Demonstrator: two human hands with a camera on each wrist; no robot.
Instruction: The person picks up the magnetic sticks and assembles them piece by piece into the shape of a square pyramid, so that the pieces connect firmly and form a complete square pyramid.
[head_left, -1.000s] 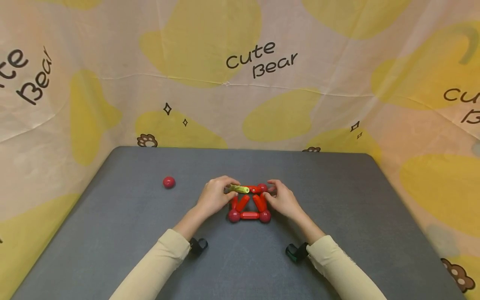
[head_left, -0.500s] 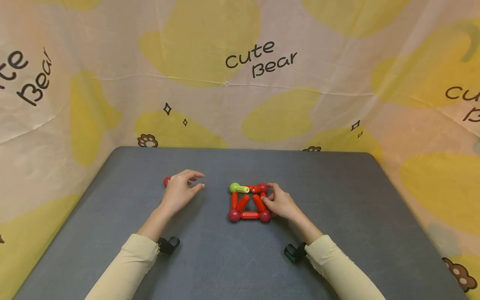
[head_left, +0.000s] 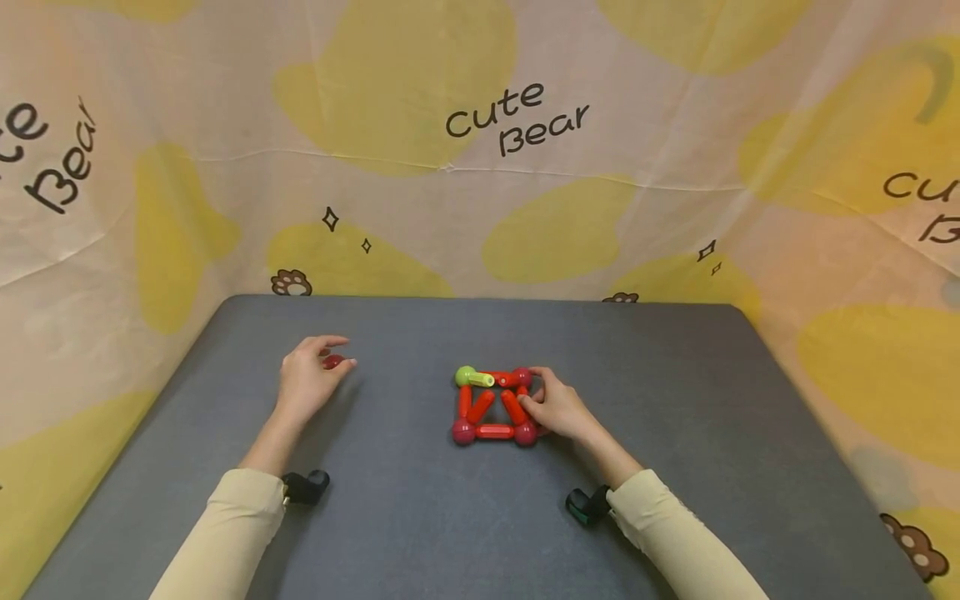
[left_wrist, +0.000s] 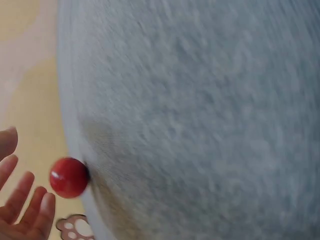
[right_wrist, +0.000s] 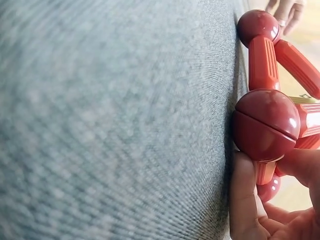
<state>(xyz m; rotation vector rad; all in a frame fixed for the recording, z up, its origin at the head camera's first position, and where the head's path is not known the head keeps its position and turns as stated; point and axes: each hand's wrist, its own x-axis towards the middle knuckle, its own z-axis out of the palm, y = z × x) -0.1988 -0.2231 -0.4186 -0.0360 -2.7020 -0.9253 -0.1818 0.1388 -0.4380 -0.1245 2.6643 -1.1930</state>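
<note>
A ball-and-rod building toy frame lies on the grey table, with red rods (head_left: 495, 431), dark red balls (head_left: 464, 431) and one yellow-green ball (head_left: 466, 377) at its far left corner. A short yellow-green rod (head_left: 482, 380) reaches inward from that ball. At the frame's right side my right hand (head_left: 561, 408) pinches a red rod (right_wrist: 265, 172) just beside the near right ball (right_wrist: 266, 125). Off to the left, my left hand (head_left: 307, 377) is around a loose red ball (left_wrist: 69, 177). Its fingers (left_wrist: 20, 195) are spread and show a gap to the ball in the left wrist view.
The grey table (head_left: 405, 517) has a rounded far edge. Behind it and at both sides hangs a patterned cloth (head_left: 405, 233). Black wrist straps (head_left: 306, 487) show below both cuffs.
My left hand has let go of the frame's far left corner and moved left to the loose red ball. My right hand stays at the frame's right side, its fingers shifted slightly nearer.
</note>
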